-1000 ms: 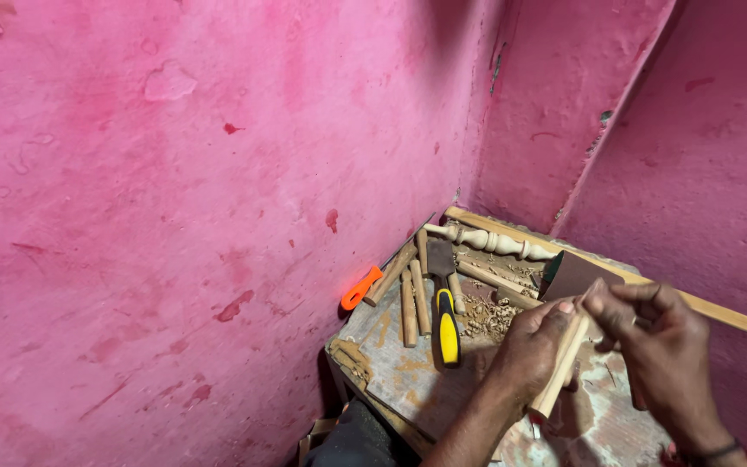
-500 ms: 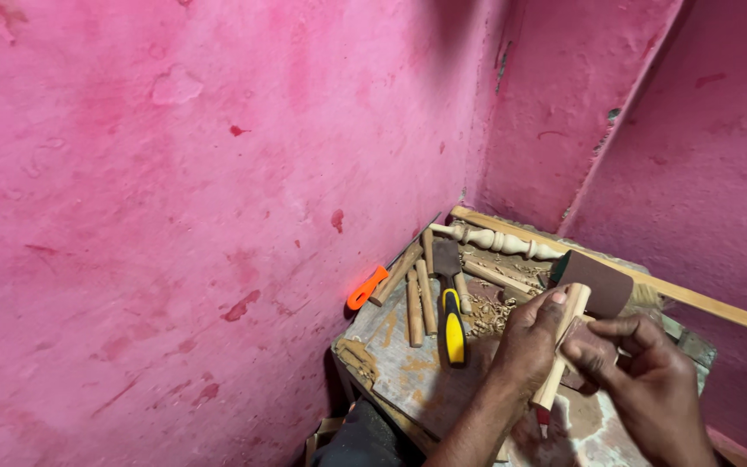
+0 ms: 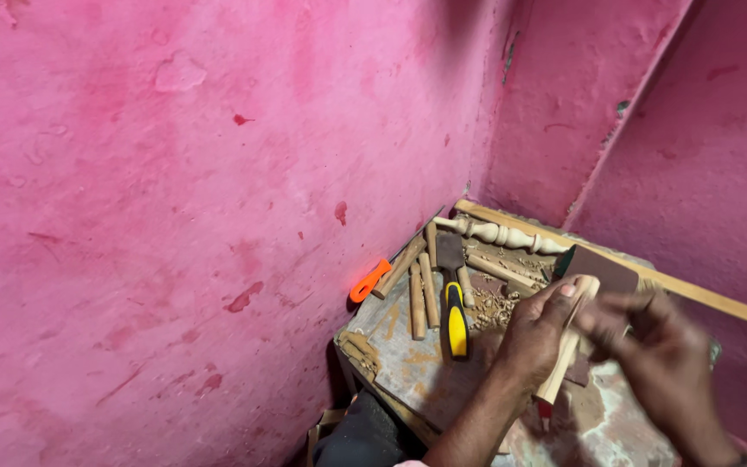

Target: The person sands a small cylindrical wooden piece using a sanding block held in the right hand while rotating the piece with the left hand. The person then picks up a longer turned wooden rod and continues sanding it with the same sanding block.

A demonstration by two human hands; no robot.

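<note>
left hand (image 3: 536, 335) fingers wrapped around pale wooden stick (image 3: 565, 346) above table (image 3: 408, 363), right hand (image 3: 659, 363) blurred just right of stick, grip unclear, yellow-black chisel (image 3: 454, 320) lying left of stick, turned spindle (image 3: 499, 233) beyond it

desk (image 3: 408, 363): worn, stained top in pink corner | far edge: turned wooden spindle (image 3: 499, 234), long wooden strip (image 3: 702, 294) | left: plain wooden sticks (image 3: 418, 290), orange-handled tool (image 3: 369, 280) | middle: yellow-black handled chisel (image 3: 454, 313), wood shavings (image 3: 496, 307)
</note>
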